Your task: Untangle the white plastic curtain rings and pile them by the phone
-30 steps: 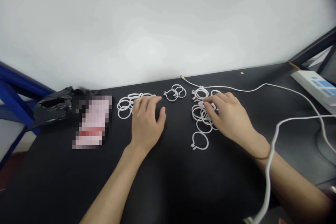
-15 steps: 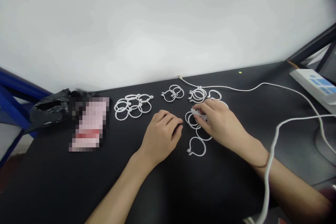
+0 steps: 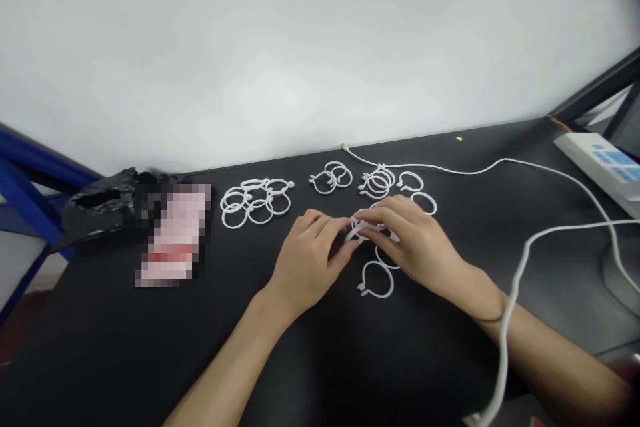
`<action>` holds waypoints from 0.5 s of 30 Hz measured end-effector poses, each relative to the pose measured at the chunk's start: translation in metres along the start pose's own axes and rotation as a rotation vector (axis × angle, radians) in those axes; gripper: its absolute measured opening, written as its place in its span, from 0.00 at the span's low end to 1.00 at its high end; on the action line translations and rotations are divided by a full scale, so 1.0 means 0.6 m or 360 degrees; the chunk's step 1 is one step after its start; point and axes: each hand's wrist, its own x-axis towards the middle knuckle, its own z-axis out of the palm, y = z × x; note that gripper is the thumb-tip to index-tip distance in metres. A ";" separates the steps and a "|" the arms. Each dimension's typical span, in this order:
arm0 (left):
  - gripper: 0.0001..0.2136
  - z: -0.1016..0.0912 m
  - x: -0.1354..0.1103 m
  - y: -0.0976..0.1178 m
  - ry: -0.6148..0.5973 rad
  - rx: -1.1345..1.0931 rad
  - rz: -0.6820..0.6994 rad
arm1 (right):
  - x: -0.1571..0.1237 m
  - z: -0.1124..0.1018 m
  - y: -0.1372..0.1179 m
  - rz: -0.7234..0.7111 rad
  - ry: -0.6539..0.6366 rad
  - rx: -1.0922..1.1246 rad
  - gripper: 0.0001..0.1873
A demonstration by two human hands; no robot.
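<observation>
A white plastic ring point(image 3: 353, 232) is raised a little above the black table, between my two hands. My right hand point(image 3: 417, 237) pinches it between thumb and fingers. On its left edge, the thumb and forefinger of my left hand point(image 3: 305, 260) close in a pinch. Beneath and behind my right hand lie more white rings, partly hidden by the fingers. One open ring with a small clasp point(image 3: 377, 279) lies nearest to me, just below the hands. Two further rings, one of them an open ring point(image 3: 424, 204), rest beyond my right hand.
A cluster of joined-looking rings point(image 3: 257, 203) lies left; smaller groups, a pair point(image 3: 331, 177) and a stack point(image 3: 379, 180), sit farther back. A black plastic bag point(image 3: 100, 203) and a blurred pink item point(image 3: 180, 227) are at left. A white cable point(image 3: 520, 267) crosses the right side near a white box point(image 3: 600, 160).
My right hand has lifted a ring from the pile and shifted slightly left. My left fingers have moved right and now meet the ring's edge.
</observation>
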 end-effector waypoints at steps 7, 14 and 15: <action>0.06 -0.005 0.003 -0.009 0.0048 0.0053 0.0001 | 0.000 0.006 -0.007 -0.0019 -0.0005 0.0164 0.08; 0.09 -0.011 0.002 -0.015 0.0134 0.0150 -0.0268 | 0.005 0.000 -0.001 0.0091 0.0200 -0.0110 0.03; 0.09 -0.012 0.003 -0.015 0.0135 0.0164 -0.0305 | 0.005 0.000 0.000 0.0095 0.0193 -0.0159 0.02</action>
